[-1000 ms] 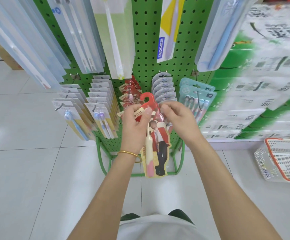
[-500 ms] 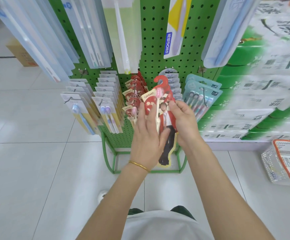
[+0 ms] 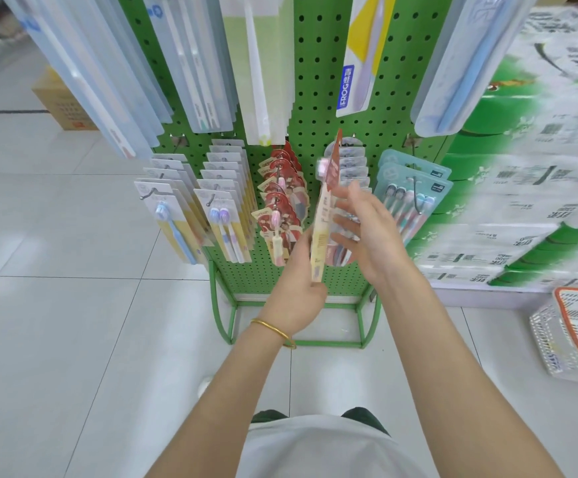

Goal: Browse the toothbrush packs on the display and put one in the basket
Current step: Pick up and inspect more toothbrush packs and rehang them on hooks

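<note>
Left hand (image 3: 299,288): we grip the lower end of the red toothbrush pack (image 3: 325,201), upright and edge-on, off the hooks. Right hand (image 3: 370,232): fingers spread, just beside the pack's right face; we cannot tell if they touch. Basket (image 3: 550,339): on the floor, far right, cut by the frame edge. Green display (image 3: 315,81): beyond, open tile floor (image 3: 73,305) to its left.

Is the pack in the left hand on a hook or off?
Off. The left hand grips the toothbrush pack by its lower end, edge-on, out in front of the display.
</note>
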